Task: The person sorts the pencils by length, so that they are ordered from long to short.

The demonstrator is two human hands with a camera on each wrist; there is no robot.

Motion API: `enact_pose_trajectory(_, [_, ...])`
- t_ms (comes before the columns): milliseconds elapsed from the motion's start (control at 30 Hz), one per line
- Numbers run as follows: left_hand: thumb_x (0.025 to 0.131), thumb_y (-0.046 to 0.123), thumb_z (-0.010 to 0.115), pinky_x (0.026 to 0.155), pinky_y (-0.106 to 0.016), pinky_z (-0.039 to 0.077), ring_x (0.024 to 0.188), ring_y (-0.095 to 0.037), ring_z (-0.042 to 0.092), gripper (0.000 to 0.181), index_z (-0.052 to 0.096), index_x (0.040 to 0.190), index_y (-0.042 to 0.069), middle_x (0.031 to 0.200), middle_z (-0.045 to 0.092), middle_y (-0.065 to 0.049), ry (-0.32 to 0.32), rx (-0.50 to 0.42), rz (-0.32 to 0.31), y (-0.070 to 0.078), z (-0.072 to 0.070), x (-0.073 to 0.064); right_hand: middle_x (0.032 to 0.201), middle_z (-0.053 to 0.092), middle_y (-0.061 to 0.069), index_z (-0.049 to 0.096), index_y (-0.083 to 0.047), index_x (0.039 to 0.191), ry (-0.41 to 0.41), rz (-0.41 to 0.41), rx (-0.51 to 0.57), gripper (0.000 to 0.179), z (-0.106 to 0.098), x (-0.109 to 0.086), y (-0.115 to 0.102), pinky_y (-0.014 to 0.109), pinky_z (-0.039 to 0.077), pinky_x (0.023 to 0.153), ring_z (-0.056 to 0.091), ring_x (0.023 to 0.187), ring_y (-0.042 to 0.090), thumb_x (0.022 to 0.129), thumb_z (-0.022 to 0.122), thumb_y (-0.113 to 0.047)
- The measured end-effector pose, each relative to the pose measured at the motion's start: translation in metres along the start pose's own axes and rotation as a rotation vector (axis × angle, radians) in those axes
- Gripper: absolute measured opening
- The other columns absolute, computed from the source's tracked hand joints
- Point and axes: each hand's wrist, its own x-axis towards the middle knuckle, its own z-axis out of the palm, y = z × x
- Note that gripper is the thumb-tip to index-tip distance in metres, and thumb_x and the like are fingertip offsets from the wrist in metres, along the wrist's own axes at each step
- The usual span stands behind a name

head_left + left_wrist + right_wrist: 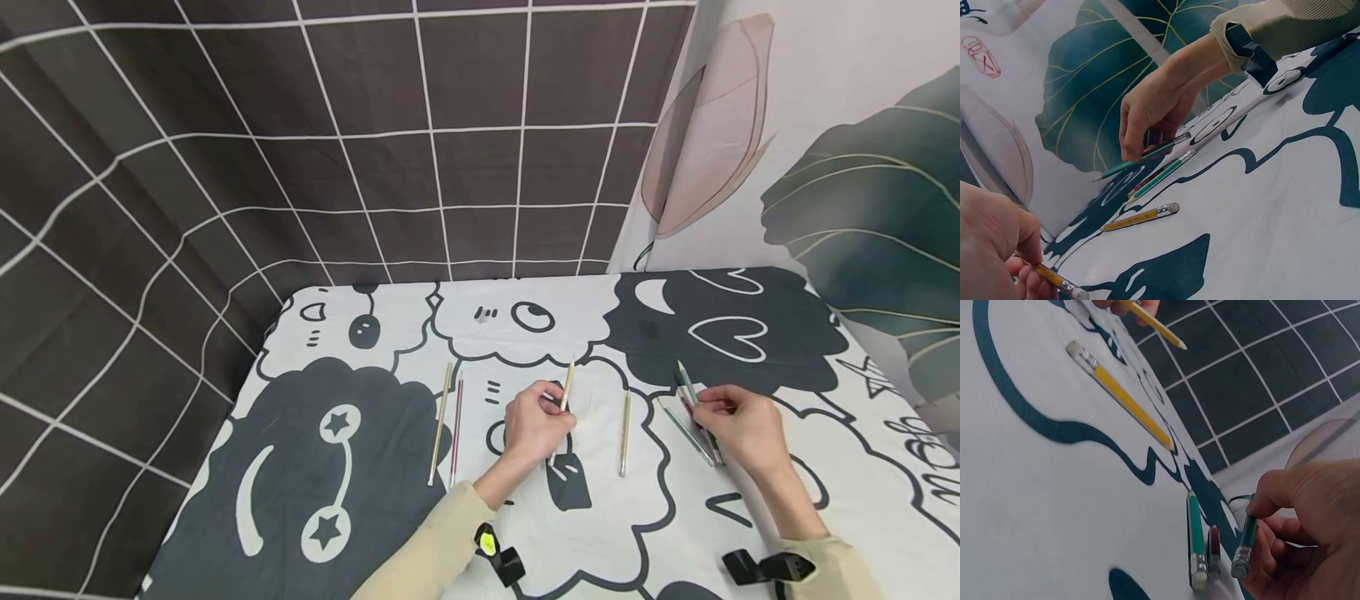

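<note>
Beige sleeve (423, 550) nearest the camera: two-handed grasp.
Left hand (536, 423) pinches a yellow pencil (567, 385); right hand (744, 427) pinches a dark green pencil (1247, 540) near a lighter green pencil (1195, 528) and a dark red pencil (1214, 550) on the cloth (600, 533). Second yellow pencil (625, 433) lies between the hands. Step, by judgement: handling pencils, one per hand; next move calls for firm pinches and clearance from adjacent pencils.

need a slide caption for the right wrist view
Right hand pinching a green pencil near a lying green pencil and a dark red pencil, left hand holding a yellow pencil beyond.
</note>
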Motion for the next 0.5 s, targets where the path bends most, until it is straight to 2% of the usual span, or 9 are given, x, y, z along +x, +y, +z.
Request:
enact_pose_trajectory(200, [0.066, 0.003, 0.076, 0.063, -0.03, 0.042, 0.061, -0.007, 0.053, 0.024, 0.071, 0.086, 0.015, 0.061, 0.058, 0.011, 0.005, 0.008, -0.017, -0.001, -0.007, 0.002, 0.078, 0.067, 0.009, 0.07, 0.007, 0.096, -0.022, -0.001, 0.041, 0.017, 0.003, -0.002, -0.01, 0.017, 0.043, 0.055, 0.055, 0.062, 0.006, 0.081, 0.067, -0.001])
enact_pose_trajectory(500, [0.068, 0.003, 0.073, 0.059, -0.031, 0.043, 0.061, -0.011, 0.054, 0.024, 0.07, 0.088, 0.015, 0.063, 0.059, 0.008, 0.003, 0.009, -0.043, -0.005, -0.017, 0.004, 0.079, 0.068, 0.009, 0.07, 0.008, 0.098, -0.068, 0.018, 0.097, 0.018, 0.006, -0.004, -0.022, 0.018, 0.044, 0.055, 0.056, 0.063, 0.005, 0.084, 0.068, -0.003])
